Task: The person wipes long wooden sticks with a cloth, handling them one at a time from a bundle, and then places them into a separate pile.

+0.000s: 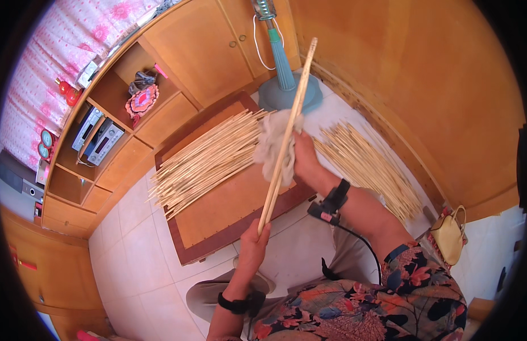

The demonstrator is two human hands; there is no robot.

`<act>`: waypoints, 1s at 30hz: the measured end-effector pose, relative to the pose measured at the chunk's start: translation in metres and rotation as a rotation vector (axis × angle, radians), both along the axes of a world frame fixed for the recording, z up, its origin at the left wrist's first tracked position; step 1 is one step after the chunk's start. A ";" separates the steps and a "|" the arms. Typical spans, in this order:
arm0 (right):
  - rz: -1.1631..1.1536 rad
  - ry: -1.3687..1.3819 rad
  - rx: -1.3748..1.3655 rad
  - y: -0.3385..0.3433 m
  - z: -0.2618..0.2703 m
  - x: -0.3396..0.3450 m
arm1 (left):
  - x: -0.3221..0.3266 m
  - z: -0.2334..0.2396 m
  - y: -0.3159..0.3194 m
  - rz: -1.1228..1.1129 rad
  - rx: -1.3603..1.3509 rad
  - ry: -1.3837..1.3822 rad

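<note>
My left hand (253,245) grips the lower end of a few long, thin wooden sticks (305,81), which slant up and away from me. Further up their length, my right hand (306,157) holds a crumpled beige cloth (274,138) against them; some of its fingers are hidden behind the cloth. Below the cloth stands a low table (221,226) with an orange-brown top and dark red border. A wide pile of similar sticks (208,155) lies across its far half, some ends overhanging the left edge. Another pile (368,168) lies to the right of my right forearm.
A blue-green fan base (285,96) stands on the tiled floor beyond the table. Wooden cabinets (199,51) with audio units (103,143) line the far left side. At right are a wooden panel (408,85) and a yellow handbag (448,238). A cable runs from my right wrist strap (331,202).
</note>
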State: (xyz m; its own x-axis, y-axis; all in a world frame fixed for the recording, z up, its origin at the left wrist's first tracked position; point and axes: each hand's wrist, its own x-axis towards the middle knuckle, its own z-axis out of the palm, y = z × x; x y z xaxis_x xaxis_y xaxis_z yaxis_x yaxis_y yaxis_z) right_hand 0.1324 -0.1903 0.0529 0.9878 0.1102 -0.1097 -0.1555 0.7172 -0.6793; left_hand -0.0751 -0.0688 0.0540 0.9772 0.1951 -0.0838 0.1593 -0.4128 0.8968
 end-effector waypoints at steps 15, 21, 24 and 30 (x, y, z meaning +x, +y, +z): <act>-0.453 0.162 0.147 -0.120 0.018 0.079 | -0.056 0.036 0.058 -0.165 -0.239 0.387; -0.445 0.082 0.299 -0.124 0.007 0.081 | -0.072 0.030 0.086 -0.147 -0.394 0.443; -0.428 0.078 0.299 -0.113 0.011 0.074 | -0.055 0.034 0.070 -0.140 -0.439 0.279; -0.460 -0.018 0.424 -0.146 0.023 0.078 | -0.069 0.030 0.089 -0.090 -0.539 0.397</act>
